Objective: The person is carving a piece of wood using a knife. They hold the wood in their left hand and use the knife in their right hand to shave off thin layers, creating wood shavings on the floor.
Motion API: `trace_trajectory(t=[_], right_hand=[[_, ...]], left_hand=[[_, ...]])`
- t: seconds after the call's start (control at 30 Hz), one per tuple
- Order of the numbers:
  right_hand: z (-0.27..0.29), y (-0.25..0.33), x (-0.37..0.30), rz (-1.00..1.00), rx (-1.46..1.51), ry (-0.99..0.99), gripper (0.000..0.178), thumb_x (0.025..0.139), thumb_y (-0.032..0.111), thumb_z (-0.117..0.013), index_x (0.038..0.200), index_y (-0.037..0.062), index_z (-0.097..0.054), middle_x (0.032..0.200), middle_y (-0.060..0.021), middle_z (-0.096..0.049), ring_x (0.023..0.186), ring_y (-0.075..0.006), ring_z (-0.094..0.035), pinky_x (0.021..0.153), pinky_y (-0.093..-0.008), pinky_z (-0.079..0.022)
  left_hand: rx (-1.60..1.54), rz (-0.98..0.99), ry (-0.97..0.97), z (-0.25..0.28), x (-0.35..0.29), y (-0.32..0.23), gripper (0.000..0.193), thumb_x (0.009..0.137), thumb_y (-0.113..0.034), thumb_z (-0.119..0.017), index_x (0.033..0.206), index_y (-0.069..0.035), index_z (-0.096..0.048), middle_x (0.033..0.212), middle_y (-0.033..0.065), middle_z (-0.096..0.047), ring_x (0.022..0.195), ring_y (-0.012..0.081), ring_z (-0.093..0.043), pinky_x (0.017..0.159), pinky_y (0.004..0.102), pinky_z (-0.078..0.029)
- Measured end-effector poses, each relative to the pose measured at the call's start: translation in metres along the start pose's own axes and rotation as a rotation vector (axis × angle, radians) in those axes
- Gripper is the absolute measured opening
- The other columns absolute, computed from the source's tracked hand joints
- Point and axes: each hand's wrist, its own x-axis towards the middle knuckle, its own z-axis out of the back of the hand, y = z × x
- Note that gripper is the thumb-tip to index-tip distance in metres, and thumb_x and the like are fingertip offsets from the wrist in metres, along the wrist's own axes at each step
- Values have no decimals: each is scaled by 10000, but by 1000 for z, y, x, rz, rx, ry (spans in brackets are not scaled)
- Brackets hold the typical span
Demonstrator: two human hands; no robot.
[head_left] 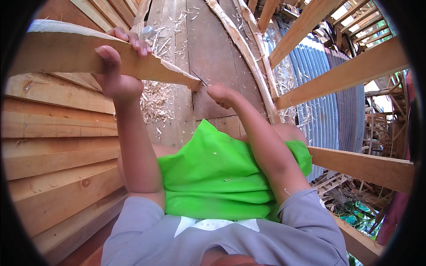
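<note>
My left hand [119, 82] is wrapped around a long wooden board [57, 52], thumb on the near face and fingers over the far edge. The board is raised above the floor and slants down to the right, its upper edge pale and rough-cut. At its right end, my right hand [222, 95] is closed on a thin dark blade-like tool [199, 77]. The blade points up and to the left, close to the board's tip; whether they touch I cannot tell. Most of the tool is hidden in the fist.
Wood shavings [157, 102] litter the plank floor [208, 48]. A clear plastic container [147, 32] stands behind my left hand. Stacked planks make a wall [57, 124] on the left. On the right run railing beams [341, 73], with corrugated metal sheets [324, 93] beyond them.
</note>
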Motion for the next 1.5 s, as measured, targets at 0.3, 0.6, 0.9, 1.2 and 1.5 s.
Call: trace_trajectory(t=[0.3,0.6,0.9,1.2,1.5], right_hand=[[-28,18,-7,133,-25,-184,560,1024,391,-313,1052,-93,-593,829,-195,-630,728,-307,-641,619,-442,-502],[-39,33,-22,335,-193,-281,550,1011,364,-360,961,-115,-626,944,-320,-636,906,-449,-632,853,-496,-469],[-31,41,-19,295,-214,-213,531,1007,376,-352,1020,-75,-632,960,-294,-644,944,-433,-632,857,-488,-468],[-35,34,-11,341,-209,-307,579,1013,396,-370,835,-118,-567,688,-235,-604,693,-374,-645,714,-476,-494],[-38,26,-3,455,-168,-319,612,1028,396,-347,711,-89,-543,600,-174,-537,533,-288,-580,576,-468,-483]], left_hand=[[-6,7,-251,21,3,-2,515,914,-554,-569,966,-46,-503,785,79,-499,716,200,-495,746,366,-438],[4,-30,-255,22,-1,-5,466,909,-498,-606,949,-45,-506,764,82,-500,694,207,-491,726,372,-443],[4,-17,-252,30,1,-4,461,904,-502,-613,949,-58,-498,783,77,-494,719,198,-488,727,362,-433],[-24,-11,-238,27,0,-5,429,930,-474,-585,954,-54,-500,784,77,-493,722,197,-486,743,359,-424],[1,-32,-275,26,3,-4,432,919,-468,-611,950,-53,-493,778,78,-486,711,193,-483,730,353,-426]])
